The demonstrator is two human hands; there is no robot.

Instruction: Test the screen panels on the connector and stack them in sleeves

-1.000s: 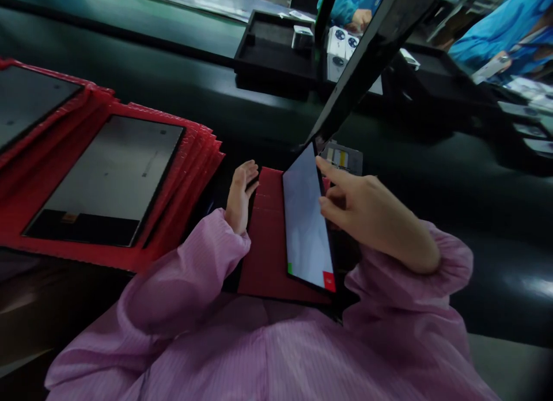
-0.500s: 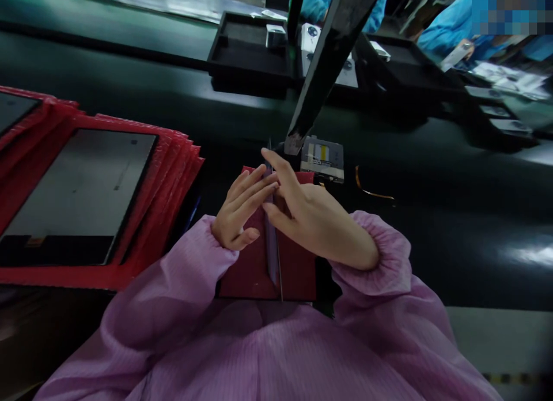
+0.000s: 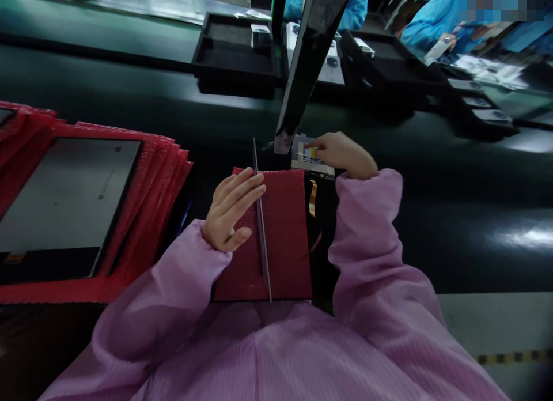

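A thin flat panel (image 3: 265, 248), seen nearly edge-on, stands upright over a red bubble-wrap sheet (image 3: 287, 234). My left hand (image 3: 233, 211) steadies it near its upper part, with long fingers across the edge and the thumb apart. Beyond the sheet, my right hand (image 3: 343, 152) reaches over a small grey block with a yellow label (image 3: 299, 153). Its index finger points onto the block's top and the other fingers are curled; whatever lies at the fingertips is too small to make out. An orange ribbon strip (image 3: 313, 198) hangs beside the sheet's right edge.
At left, a screen panel (image 3: 73, 199) lies on stacked red bubble-wrap sheets (image 3: 159, 199), with a blue pen (image 3: 184, 216) nearby. A dark post (image 3: 302, 61) rises ahead. Behind it are black trays (image 3: 235, 58) and white parts; people in blue sleeves (image 3: 432, 29) sit opposite.
My right hand has left the panel and moved forward and right to the grey block. My left hand stays at the panel, which now shows more edge-on. The view has shifted slightly.
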